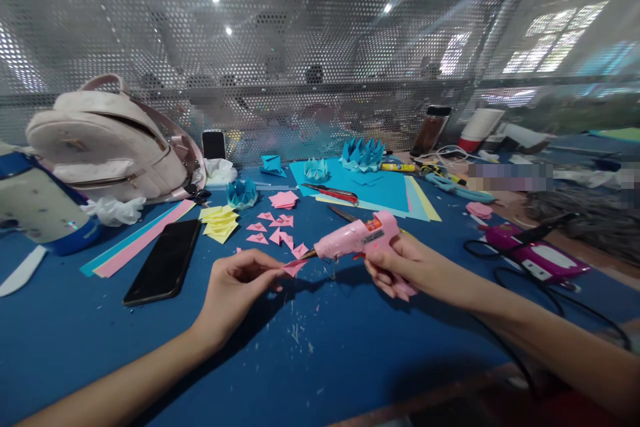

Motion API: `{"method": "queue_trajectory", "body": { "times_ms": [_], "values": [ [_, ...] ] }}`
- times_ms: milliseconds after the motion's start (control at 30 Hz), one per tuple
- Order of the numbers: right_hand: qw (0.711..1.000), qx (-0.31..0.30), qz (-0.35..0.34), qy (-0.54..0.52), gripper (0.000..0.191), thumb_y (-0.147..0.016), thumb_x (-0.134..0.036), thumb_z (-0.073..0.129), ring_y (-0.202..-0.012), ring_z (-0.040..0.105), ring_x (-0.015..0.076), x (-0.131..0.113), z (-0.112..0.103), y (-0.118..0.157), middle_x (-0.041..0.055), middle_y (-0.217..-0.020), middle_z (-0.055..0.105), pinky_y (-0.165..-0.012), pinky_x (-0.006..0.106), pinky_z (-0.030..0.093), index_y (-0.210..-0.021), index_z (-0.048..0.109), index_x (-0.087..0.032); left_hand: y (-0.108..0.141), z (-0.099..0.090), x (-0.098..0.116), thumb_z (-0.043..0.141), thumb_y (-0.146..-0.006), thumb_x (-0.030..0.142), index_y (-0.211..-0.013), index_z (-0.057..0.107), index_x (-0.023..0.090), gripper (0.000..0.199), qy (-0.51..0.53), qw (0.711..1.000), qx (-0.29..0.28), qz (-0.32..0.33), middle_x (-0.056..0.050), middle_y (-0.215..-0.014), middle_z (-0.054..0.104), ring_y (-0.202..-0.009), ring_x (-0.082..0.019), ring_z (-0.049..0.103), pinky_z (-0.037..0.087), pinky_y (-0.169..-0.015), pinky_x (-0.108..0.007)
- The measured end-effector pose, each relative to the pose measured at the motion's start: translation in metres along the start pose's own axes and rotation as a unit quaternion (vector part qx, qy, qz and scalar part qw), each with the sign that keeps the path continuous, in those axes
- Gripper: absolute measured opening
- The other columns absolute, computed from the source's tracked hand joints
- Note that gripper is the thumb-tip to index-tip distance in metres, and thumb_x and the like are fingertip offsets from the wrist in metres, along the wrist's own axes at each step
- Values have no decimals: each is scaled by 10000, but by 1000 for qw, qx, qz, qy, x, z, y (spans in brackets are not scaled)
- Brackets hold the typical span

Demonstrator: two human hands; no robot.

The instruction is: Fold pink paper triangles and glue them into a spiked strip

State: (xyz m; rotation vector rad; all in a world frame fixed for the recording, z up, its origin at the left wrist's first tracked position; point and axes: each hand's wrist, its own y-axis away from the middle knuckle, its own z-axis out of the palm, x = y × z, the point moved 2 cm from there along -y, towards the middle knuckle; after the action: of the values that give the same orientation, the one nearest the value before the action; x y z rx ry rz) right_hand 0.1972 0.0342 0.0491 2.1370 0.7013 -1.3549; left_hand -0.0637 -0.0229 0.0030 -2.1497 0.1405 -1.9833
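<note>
One folded pink paper triangle (293, 268) is pinched by the left hand (239, 280); the right hand (409, 263) grips a glue gun (347, 240).

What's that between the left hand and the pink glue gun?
In the head view, a small folded pink paper piece: the left hand pinches it, and the nozzle of the pink glue gun is right by it, perhaps touching.

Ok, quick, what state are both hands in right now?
Left hand: closed, pinching a folded pink paper piece.
Right hand: closed, gripping a pink glue gun.
</note>
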Motion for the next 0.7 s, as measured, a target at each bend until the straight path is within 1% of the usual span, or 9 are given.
{"method": "queue_trajectory", "body": {
  "times_ms": [100,233,367,700],
  "values": [
    [1000,2,7,-28,479,-850,-613,595,-446,468,56,-1,0,0,-8,-598,561,-385,155,356,-765,559,-142,1,0,2,758,-741,191,-716,770,185,28,-3,1000,3,-1,-10,-633,747,-545,-109,669,522,-543,-157],
    [999,-23,-8,-28,441,-860,-560,606,-453,475,50,-4,2,-1,30,-679,627,-379,148,360,-801,611,-124,3,0,4,756,-742,193,-718,768,176,32,-5,1000,0,-8,-16,-637,749,-551,-116,672,530,-555,-168],
    [999,-24,-10,-36,451,-855,-577,601,-430,459,45,-3,3,-1,26,-664,628,-369,149,351,-810,609,-129,2,0,5,756,-743,203,-716,766,169,44,-9,1000,3,-4,-23,-638,748,-552,-132,677,545,-560,-192],
    [999,-14,-12,-38,495,-866,-618,567,-417,432,35,-4,2,1,24,-658,628,-367,150,335,-805,598,-127,2,0,4,756,-743,206,-709,767,182,43,2,1000,2,-10,-5,-619,741,-548,-109,669,523,-554,-157]
  ]
}}
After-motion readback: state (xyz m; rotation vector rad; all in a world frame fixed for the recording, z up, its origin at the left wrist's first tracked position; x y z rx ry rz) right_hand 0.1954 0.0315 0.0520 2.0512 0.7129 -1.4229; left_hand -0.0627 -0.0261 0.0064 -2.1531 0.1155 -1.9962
